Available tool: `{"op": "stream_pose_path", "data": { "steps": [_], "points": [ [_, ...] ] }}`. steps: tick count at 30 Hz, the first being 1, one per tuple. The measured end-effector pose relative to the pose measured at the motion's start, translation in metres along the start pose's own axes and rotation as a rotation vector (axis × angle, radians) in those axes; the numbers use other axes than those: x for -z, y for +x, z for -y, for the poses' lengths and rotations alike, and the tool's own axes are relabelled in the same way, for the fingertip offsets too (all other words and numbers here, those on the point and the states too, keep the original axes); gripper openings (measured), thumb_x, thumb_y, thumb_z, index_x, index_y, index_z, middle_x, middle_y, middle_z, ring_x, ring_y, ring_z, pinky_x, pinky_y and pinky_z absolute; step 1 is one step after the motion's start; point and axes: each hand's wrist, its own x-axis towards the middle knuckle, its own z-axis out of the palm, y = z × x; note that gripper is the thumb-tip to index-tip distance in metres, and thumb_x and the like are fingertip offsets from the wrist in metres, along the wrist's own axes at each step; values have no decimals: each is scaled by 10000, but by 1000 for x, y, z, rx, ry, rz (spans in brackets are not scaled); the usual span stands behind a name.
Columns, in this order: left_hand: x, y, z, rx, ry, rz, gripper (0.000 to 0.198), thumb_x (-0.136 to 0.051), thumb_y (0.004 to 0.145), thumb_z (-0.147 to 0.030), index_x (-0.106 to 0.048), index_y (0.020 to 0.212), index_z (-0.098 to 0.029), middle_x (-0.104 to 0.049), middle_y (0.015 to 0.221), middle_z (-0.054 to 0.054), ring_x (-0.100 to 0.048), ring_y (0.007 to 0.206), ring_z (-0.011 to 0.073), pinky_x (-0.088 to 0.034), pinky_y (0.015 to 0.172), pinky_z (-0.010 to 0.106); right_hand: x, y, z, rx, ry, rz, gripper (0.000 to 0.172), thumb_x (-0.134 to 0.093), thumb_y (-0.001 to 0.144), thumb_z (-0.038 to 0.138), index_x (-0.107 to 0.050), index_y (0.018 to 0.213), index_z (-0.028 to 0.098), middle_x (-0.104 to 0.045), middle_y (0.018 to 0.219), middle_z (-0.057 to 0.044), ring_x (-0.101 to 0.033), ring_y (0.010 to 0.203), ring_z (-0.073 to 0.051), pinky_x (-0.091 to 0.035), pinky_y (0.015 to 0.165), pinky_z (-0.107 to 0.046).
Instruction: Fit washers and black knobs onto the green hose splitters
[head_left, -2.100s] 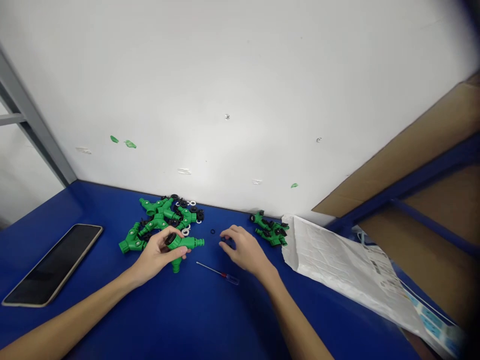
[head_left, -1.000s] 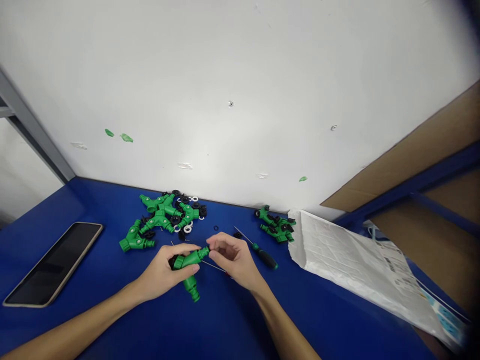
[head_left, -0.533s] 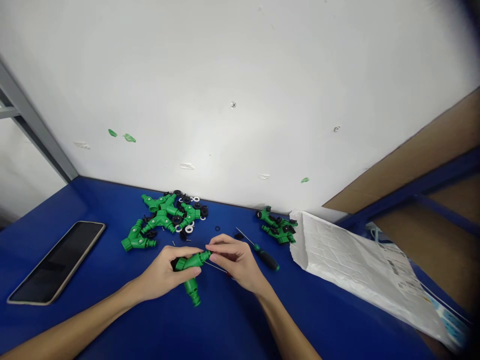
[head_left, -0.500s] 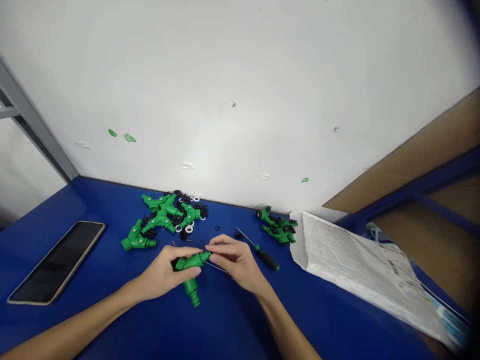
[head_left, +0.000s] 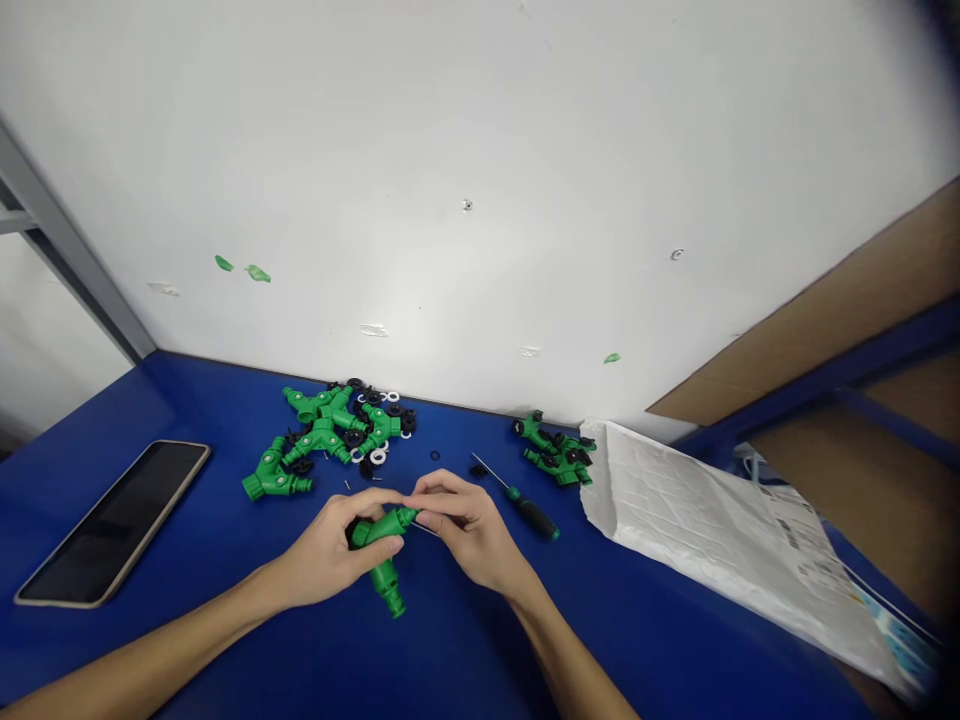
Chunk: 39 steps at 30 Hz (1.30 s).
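My left hand [head_left: 334, 550] is wrapped round a green Y-shaped connector [head_left: 384, 578], one branch of which points down toward me. At the connector's upper right end, my right hand [head_left: 463, 525] pinches with thumb and fingers; whether a small part lies between them is hidden. A thin metal shaft shows just under the right fingertips. Beyond my hands, a small black ring [head_left: 435, 455] lies on the blue table. Right of them is a green and black screwdriver [head_left: 534, 514], with small black rings [head_left: 478, 471] by its tip.
Green connectors [head_left: 321, 438] with black parts and white rings [head_left: 379, 457] lie back left. More green and black pieces [head_left: 564, 466] sit beside a white padded envelope [head_left: 720, 540]. A phone [head_left: 112, 525] lies far left; a white wall [head_left: 465, 300] rises behind.
The connector's lower branch has swung slightly to the right, and its upper right end has moved a little left with my right fingertips. Both hands keep nearly the same places.
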Motion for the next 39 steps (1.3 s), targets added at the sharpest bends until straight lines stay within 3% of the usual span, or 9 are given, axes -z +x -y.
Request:
{"op": "stream_pose_path", "data": {
  "steps": [3, 5, 9, 13, 17, 24, 30, 34, 39],
  "points": [
    [-5, -4, 4, -46, -16, 1, 527, -565, 877, -291, -468, 1379, -162, -274, 581, -87, -283, 521, 90, -252, 499, 221, -7, -1, -2, 50, -14, -90, 199, -599, 911, 310, -749, 1041, 297, -607, 883, -46, -573, 766, -158, -466, 664, -286],
    [-7, -6, 4, -63, -14, -7, 518, -563, 881, -285, -481, 1377, -163, -277, 573, -88, -272, 509, 85, -258, 483, 214, -11, -2, -2, 48, -2, -127, 180, -621, 895, 303, -759, 1010, 285, -603, 835, -39, -579, 744, -156, -476, 663, -287],
    [-9, -6, 1, -91, -68, -39, 490, -557, 884, -276, -514, 1361, -174, -586, 766, 6, -346, 464, 58, -329, 430, 202, -15, -1, -7, -32, 153, -183, 119, -704, 826, 288, -756, 923, 243, -625, 799, -21, -596, 688, -135, -497, 645, -266],
    [-10, -4, 0, -169, -29, -149, 390, -594, 843, -206, -630, 1228, -159, -681, 1030, 105, -364, 453, 37, -363, 413, 188, -20, 0, -13, -105, 274, -232, 114, -753, 771, 292, -730, 844, 207, -642, 802, -17, -613, 693, -134, -509, 651, -260],
    [-11, -3, 1, -215, -9, -258, 352, -627, 816, -193, -671, 1163, -147, -725, 880, 78, -413, 441, 51, -394, 423, 187, -22, 1, -14, -109, 254, -240, 115, -740, 785, 289, -728, 858, 201, -651, 822, -28, -609, 701, -137, -506, 655, -263],
    [-12, -4, 5, -175, -128, -270, 286, -637, 828, -283, -711, 1081, -171, -716, 739, 56, -553, 456, 104, -475, 462, 223, -26, 0, -13, -56, 144, -253, 78, -670, 844, 272, -674, 835, 194, -648, 866, -42, -615, 780, -161, -504, 705, -280],
    [-15, -9, 6, -41, -234, -179, 308, -650, 821, -308, -640, 1092, -163, -601, 525, -33, -505, 399, 88, -405, 426, 195, -18, 0, -8, -36, 6, -101, 150, -612, 893, 309, -575, 818, 184, -562, 860, -29, -523, 723, -132, -439, 659, -256],
    [-14, -9, 5, -6, -246, -89, 279, -634, 832, -294, -580, 1071, -162, -543, 507, -56, -480, 406, 84, -350, 419, 189, -10, 1, -6, 20, -39, 43, 220, -563, 924, 360, -524, 802, 181, -496, 834, -22, -463, 713, -131, -390, 626, -250],
    [-10, -9, 7, 64, -285, 35, 284, -612, 855, -301, -518, 1089, -170, -507, 505, -67, -459, 415, 87, -343, 422, 190, -9, 0, -6, 117, -79, 89, 233, -494, 959, 369, -493, 815, 186, -483, 842, -32, -456, 741, -148, -405, 681, -276]
  ]
}}
